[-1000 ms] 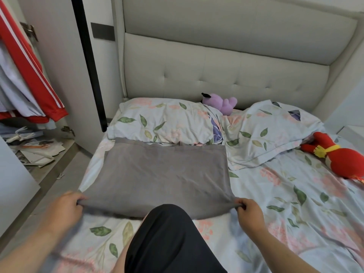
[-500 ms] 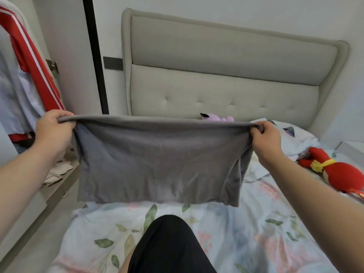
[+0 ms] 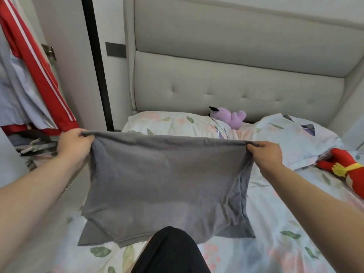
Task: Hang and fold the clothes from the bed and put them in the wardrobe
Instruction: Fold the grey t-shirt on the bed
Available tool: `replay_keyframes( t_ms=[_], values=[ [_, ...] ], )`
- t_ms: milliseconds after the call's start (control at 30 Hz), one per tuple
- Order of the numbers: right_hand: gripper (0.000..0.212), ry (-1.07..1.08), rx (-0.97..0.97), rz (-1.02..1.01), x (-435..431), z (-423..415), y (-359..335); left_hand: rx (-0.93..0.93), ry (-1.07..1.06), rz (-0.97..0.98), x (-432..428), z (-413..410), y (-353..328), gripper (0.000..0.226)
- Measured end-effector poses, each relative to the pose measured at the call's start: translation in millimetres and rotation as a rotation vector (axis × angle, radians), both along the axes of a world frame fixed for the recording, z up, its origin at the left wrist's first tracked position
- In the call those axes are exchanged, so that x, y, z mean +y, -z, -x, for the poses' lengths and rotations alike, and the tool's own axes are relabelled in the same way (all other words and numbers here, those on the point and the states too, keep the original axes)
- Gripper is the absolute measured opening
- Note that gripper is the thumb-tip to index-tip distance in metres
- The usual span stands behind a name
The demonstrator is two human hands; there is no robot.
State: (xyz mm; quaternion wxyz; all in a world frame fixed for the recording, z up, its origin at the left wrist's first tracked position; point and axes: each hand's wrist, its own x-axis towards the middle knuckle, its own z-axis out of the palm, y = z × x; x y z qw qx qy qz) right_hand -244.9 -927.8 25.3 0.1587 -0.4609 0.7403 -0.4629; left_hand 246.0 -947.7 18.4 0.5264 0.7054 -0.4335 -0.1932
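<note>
Both the left hand [image 3: 73, 143] and right hand [image 3: 265, 153] pinch the top corners of the grey shirt [image 3: 165, 186] hanging at centre frame over the bed [image 3: 275, 223], where uneven lowering could crumple its fold against the dark knee [image 3: 171, 253] at bottom centre, with pillows [image 3: 177, 123] and plush toys [image 3: 228, 116] behind.

Garment [image 3: 165, 186] held up over near part of bed [image 3: 275, 223], lower edge resting on bedsheet. Left hand [image 3: 73, 144] at its top left corner, right hand [image 3: 266, 154] at top right. Two pillows [image 3: 173, 123] side by side at far end, against headboard [image 3: 236, 85]. Plush toy [image 3: 228, 116] between pillows. Second toy [image 3: 342, 168] at right bed edge. Wardrobe [image 3: 29, 85] left of bed, clothes hanging in it.
</note>
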Motion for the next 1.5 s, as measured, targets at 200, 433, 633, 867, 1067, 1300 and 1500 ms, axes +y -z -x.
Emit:
replay_keyframes(
  t_ms=[200,433,633,867,1067,1300,1500],
  values=[
    [0.021,0.050,-0.328,-0.133,-44.6,-12.5,33.5,0.400,0.007,-0.161,-58.1,-9.4,47.7,0.020],
    [0.040,-0.139,-0.580,-0.238,-59.6,-25.4,75.4,0.137,0.198,-0.262,-69.0,9.7,88.2,0.056],
    [0.045,-0.120,0.260,-0.529,6.1,-8.7,161.9,-0.439,0.600,-0.570,13.7,39.1,168.5,0.065],
    [0.050,0.001,0.400,-0.497,60.8,-11.0,207.4,-1.010,0.627,-0.600,35.0,33.7,220.3,0.097],
    [0.038,-0.009,0.503,-0.547,52.9,-10.0,218.0,-0.997,0.450,-0.671,20.1,74.3,198.9,0.072],
    [0.036,-0.049,0.536,-0.542,50.9,-8.3,224.4,-0.670,0.921,-0.470,-45.2,261.0,169.9,0.037],
    [0.037,-0.066,0.563,-0.510,53.1,-7.0,228.4,-0.537,0.919,-0.651,-92.1,392.6,151.2,0.060]
  ],
)
